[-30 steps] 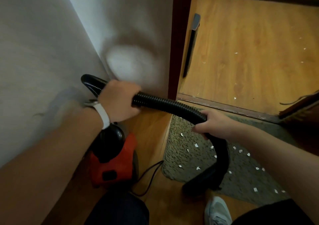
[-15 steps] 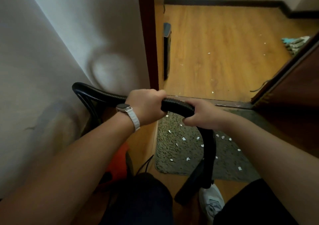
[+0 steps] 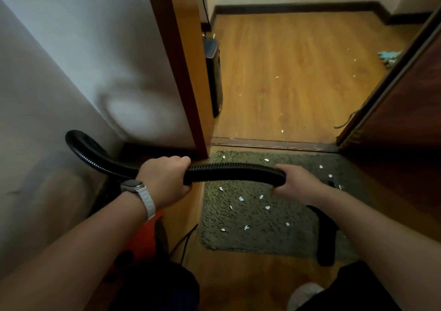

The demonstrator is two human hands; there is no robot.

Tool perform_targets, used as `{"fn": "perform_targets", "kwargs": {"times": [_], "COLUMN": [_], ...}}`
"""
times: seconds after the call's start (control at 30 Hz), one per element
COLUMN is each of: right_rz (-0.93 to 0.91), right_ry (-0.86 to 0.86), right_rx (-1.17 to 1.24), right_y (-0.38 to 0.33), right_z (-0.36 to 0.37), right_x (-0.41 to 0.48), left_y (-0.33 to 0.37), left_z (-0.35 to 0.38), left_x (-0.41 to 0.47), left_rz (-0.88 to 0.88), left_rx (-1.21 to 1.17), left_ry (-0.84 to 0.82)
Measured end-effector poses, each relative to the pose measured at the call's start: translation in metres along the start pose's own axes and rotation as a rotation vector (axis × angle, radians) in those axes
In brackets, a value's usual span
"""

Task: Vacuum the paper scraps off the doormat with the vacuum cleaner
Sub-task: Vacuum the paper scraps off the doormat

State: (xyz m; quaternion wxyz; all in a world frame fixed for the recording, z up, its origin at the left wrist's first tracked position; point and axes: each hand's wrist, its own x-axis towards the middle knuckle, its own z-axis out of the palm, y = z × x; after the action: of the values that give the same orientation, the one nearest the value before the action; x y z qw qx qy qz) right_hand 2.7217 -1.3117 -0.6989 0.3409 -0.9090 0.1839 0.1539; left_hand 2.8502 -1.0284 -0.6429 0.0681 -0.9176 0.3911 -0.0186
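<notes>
A black ribbed vacuum hose [image 3: 229, 172] stretches level between my hands. My left hand [image 3: 164, 179], with a white-strapped watch, grips it left of the middle. My right hand [image 3: 294, 183] grips the hose's right end, where it bends down. The black nozzle [image 3: 325, 236] hangs below my right forearm, over the mat's right front part. The grey-green doormat [image 3: 257, 234] lies by the door threshold, and several white paper scraps [image 3: 241, 199] are scattered on it. The red vacuum body [image 3: 143, 239] sits low at the left, mostly hidden by my left arm.
A wall and a wooden door frame [image 3: 183, 71] stand at the left. A dark door [image 3: 405, 110] is open at the right. Beyond the threshold [image 3: 274, 143] the wooden floor carries more scraps and a dark flat device [image 3: 213, 76]. The power cord [image 3: 185, 241] runs beside the mat.
My hands have moved apart along the hose and straightened it level. The nozzle has swung right, under my right forearm. The camera has tilted up, showing more of the far room.
</notes>
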Motion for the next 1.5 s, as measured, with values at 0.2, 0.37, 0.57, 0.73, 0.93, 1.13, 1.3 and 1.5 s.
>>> {"fn": "perform_targets", "kwargs": {"times": [0.2,0.37,0.57,0.73,0.93,1.13,1.3,1.5], "right_rz": [-0.198,-0.327,-0.373,-0.360,-0.144,0.320,0.574,0.693], "right_ry": [-0.148,-0.174,-0.171,-0.066,0.003,0.166,0.289,0.202], "right_rx": [-0.390,-0.281,-0.114,-0.136,-0.064,0.218,0.650,0.819], "right_y": [-0.015,-0.029,-0.047,-0.057,-0.041,-0.017,-0.005,0.006], "right_z": [0.003,0.006,0.012,0.030,0.037,0.022,0.028,0.035], "right_x": [0.047,0.094,0.116,0.133,0.136,0.108,0.085,0.076], "left_y": [0.081,0.071,0.046,0.035,0.046,0.066,0.084,0.091], "left_z": [0.028,0.045,0.035,0.065,0.123,0.138,0.133,0.124], "left_x": [0.038,0.074,0.084,0.087,0.098,0.132,0.119,0.103], "left_rz": [0.127,-0.070,-0.256,-0.402,-0.364,-0.173,-0.078,-0.029], "left_rx": [-0.004,-0.029,-0.156,-0.374,-0.533,-0.505,-0.533,-0.476], "left_ry": [-0.071,-0.159,-0.293,-0.288,-0.229,-0.122,-0.098,-0.064]}}
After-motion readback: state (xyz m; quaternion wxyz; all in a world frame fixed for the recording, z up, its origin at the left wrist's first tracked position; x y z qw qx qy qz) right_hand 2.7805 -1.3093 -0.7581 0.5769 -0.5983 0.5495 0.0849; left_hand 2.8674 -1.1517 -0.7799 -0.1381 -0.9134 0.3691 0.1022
